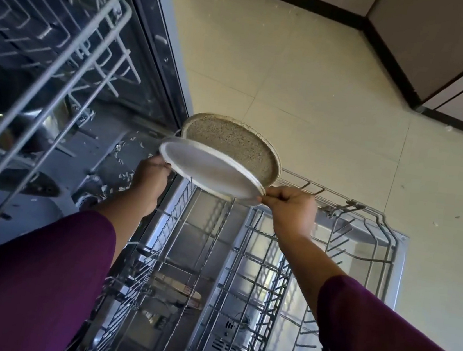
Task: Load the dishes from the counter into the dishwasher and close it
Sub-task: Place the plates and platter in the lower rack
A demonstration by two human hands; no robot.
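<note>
Plates [228, 145], round, speckled, held in hands [150, 178] [290, 209], wire rack [377, 218] below

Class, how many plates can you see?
2: a pale plate gripped by left hand and right hand; a speckled plate just behind it, over the lower rack. Others may be hidden.

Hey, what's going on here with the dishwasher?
A person stands over an open dishwasher holding two plates above the pulled-out lower rack. The left hand grips the left edge of the pale plate. The right hand pinches the right side, where the pale plate meets the speckled plate behind it. Neither plate looks slotted in yet.
</note>
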